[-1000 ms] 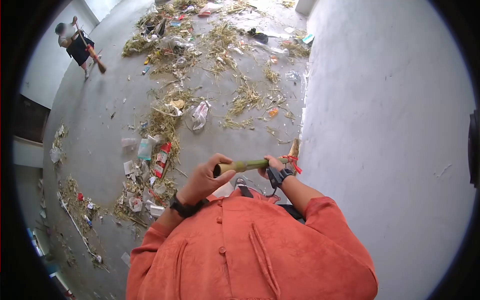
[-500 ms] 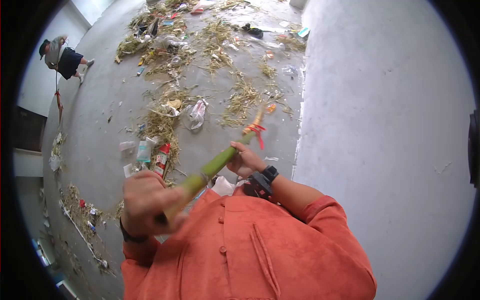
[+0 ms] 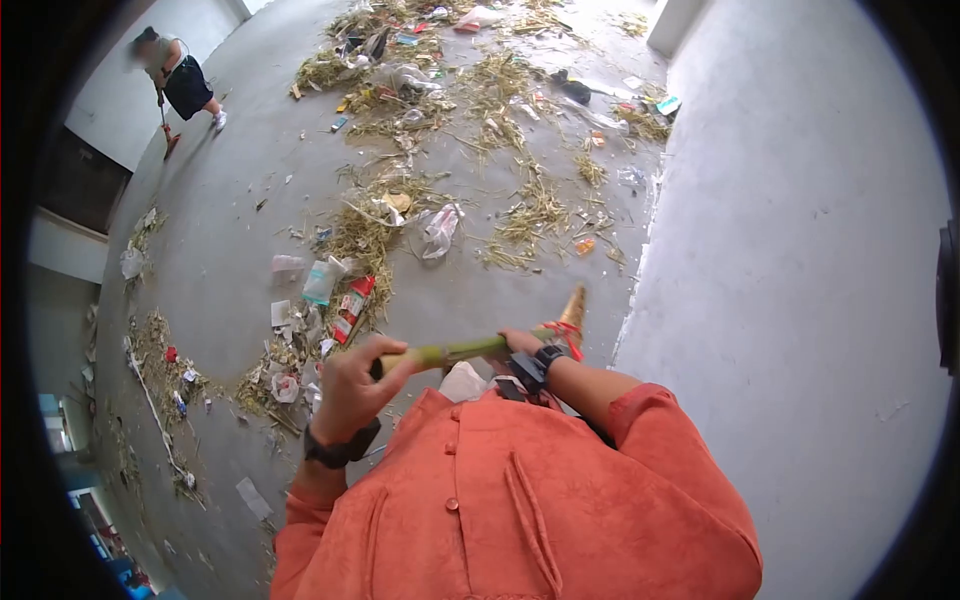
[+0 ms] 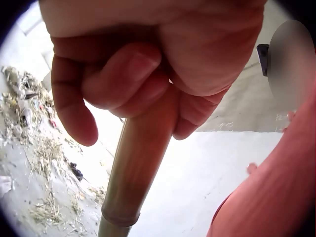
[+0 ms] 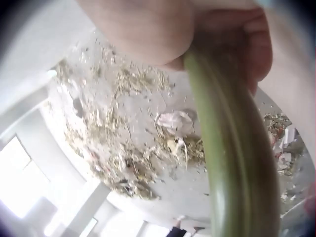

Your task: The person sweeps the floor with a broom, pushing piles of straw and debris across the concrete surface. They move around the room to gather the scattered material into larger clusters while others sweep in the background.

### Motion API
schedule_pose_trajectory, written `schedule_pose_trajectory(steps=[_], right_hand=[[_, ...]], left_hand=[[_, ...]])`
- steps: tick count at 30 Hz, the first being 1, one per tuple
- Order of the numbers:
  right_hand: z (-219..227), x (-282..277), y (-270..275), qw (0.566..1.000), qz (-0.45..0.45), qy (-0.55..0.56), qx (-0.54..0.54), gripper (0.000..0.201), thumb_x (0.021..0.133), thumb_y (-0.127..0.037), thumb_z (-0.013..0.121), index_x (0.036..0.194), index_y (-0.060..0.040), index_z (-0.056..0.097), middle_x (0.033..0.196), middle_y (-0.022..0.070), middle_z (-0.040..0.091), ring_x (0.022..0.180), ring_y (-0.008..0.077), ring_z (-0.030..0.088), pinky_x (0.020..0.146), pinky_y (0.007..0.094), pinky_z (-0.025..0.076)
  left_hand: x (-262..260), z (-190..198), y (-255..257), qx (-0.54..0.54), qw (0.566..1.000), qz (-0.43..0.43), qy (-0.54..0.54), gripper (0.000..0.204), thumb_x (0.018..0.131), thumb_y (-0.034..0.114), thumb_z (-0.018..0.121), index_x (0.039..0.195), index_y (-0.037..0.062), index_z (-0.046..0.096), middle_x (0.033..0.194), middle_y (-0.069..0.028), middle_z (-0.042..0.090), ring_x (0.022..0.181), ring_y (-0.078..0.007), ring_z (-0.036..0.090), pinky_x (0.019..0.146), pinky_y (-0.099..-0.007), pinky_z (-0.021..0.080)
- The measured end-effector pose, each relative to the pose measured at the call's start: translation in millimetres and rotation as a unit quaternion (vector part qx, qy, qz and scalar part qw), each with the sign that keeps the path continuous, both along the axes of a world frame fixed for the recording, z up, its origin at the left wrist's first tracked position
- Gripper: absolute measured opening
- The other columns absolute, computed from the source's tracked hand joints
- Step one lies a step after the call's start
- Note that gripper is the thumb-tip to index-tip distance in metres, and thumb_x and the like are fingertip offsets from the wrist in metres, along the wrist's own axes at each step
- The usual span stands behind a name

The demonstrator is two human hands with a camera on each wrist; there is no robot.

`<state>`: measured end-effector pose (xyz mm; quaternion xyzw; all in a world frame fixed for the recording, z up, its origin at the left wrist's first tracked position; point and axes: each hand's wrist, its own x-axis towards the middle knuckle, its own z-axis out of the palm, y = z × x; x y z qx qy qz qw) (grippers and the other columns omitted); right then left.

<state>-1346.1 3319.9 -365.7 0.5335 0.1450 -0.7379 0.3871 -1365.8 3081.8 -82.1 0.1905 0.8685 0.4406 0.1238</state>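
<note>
A broom with a green bamboo handle lies across the front of the wearer's body in the head view, its bristle head with a red tie pointing up at the right. My left hand grips the handle's hollow end. Farther along, my right hand holds it near the red tie. The left wrist view shows the left hand with fingers curled round the bamboo. In the right wrist view the right hand wraps the green handle.
Straw and litter lie in bands over the grey floor. A plastic bag lies ahead. The white wall rises at the right. Another person with a broom stands at the upper left.
Since half a second ago the broom has swung from slanting up over the floor to nearly level, its head back near the wall. The left hand moved up and forward; the other person turned.
</note>
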Motion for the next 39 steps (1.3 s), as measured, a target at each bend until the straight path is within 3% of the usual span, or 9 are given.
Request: schedule_pose_trajectory(steps=[4, 6, 10, 17, 22, 28, 30, 34, 39], right_hand=[[42, -56, -31, 0.976, 0.094, 0.183, -0.066, 0.033, 0.082, -0.033, 0.051, 0.093, -0.0025, 0.046, 0.082, 0.0126, 0.056, 0.072, 0.0248, 0.058, 0.065, 0.0374, 0.051], [49, -76, -52, 0.976, 0.045, 0.209, -0.050, 0.031, 0.082, -0.031, 0.052, 0.093, -0.0031, 0.045, 0.079, 0.0117, 0.056, 0.071, 0.0244, 0.058, 0.064, 0.0371, 0.050], [77, -84, -78, 0.970, -0.080, 0.226, -0.046, 0.023, 0.083, -0.027, 0.055, 0.088, -0.0059, 0.047, 0.072, 0.0084, 0.056, 0.068, 0.0231, 0.058, 0.063, 0.0358, 0.050], [124, -56, -50, 0.962, -0.017, 0.264, -0.071, 0.023, 0.086, -0.027, 0.054, 0.088, -0.0065, 0.045, 0.080, 0.0071, 0.054, 0.070, 0.0214, 0.053, 0.060, 0.0308, 0.046], [92, -25, 9, 0.974, -0.083, 0.213, 0.008, 0.027, 0.086, -0.034, 0.052, 0.088, -0.0074, 0.045, 0.079, 0.0081, 0.053, 0.067, 0.0217, 0.054, 0.050, 0.0282, 0.043], [-4, 16, 121, 0.953, -0.255, 0.125, 0.103, 0.023, 0.087, -0.026, 0.052, 0.088, -0.0032, 0.046, 0.078, 0.0085, 0.054, 0.069, 0.0217, 0.057, 0.063, 0.0329, 0.051], [6, 22, 129, 0.940, -0.282, 0.115, 0.157, 0.020, 0.087, -0.023, 0.048, 0.090, -0.0032, 0.043, 0.076, 0.0088, 0.051, 0.063, 0.0213, 0.054, 0.057, 0.0356, 0.051], [20, 11, 121, 0.929, -0.291, 0.157, 0.166, 0.021, 0.088, -0.023, 0.046, 0.089, -0.0023, 0.043, 0.078, 0.0096, 0.051, 0.066, 0.0214, 0.054, 0.058, 0.0363, 0.052], [12, -13, 99, 0.969, -0.115, 0.166, 0.139, 0.028, 0.088, -0.029, 0.045, 0.091, -0.0012, 0.047, 0.079, 0.0130, 0.056, 0.066, 0.0238, 0.057, 0.059, 0.0368, 0.052]], left_hand=[[4, 44, -1, -0.012, 0.993, 0.059, 0.103, 0.019, 0.068, 0.013, 0.070, 0.083, 0.0035, 0.062, 0.064, -0.0083, 0.062, 0.051, -0.0177, 0.059, 0.050, -0.0281, 0.045], [6, 59, 14, -0.015, 0.958, -0.093, 0.269, 0.027, 0.063, 0.017, 0.073, 0.083, 0.0031, 0.061, 0.063, -0.0076, 0.059, 0.051, -0.0180, 0.057, 0.050, -0.0293, 0.044], [11, 71, 27, -0.016, 0.926, -0.222, 0.306, 0.027, 0.057, 0.022, 0.075, 0.077, 0.0091, 0.061, 0.050, -0.0005, 0.045, 0.043, -0.0170, 0.049, 0.047, -0.0277, 0.042], [1, 89, -17, 0.076, 0.925, -0.114, 0.354, 0.028, 0.063, 0.029, 0.072, 0.079, 0.0083, 0.061, 0.055, -0.0013, 0.052, 0.044, -0.0175, 0.050, 0.050, -0.0284, 0.045], [-11, 58, -3, 0.062, 0.972, -0.030, 0.226, 0.025, 0.064, 0.015, 0.070, 0.085, 0.0053, 0.062, 0.067, -0.0060, 0.060, 0.054, -0.0208, 0.056, 0.054, -0.0303, 0.046], [-31, -18, 75, 0.022, 0.991, -0.129, -0.011, 0.025, 0.083, 0.020, 0.061, 0.101, 0.0032, 0.056, 0.071, -0.0094, 0.059, 0.061, -0.0154, 0.056, 0.056, -0.0280, 0.045], [-33, -78, 103, 0.027, 0.977, -0.210, -0.006, 0.028, 0.084, 0.023, 0.060, 0.106, 0.0066, 0.054, 0.069, -0.0102, 0.058, 0.062, -0.0164, 0.057, 0.055, -0.0298, 0.045], [-29, -81, 119, 0.007, 0.987, -0.159, -0.034, 0.030, 0.083, 0.024, 0.060, 0.108, 0.0075, 0.053, 0.071, -0.0101, 0.059, 0.062, -0.0170, 0.058, 0.056, -0.0293, 0.045], [-22, -74, 87, 0.006, 0.996, -0.085, 0.011, 0.028, 0.080, 0.026, 0.062, 0.101, 0.0091, 0.056, 0.067, -0.0123, 0.061, 0.056, -0.0252, 0.060, 0.051, -0.0337, 0.046]])
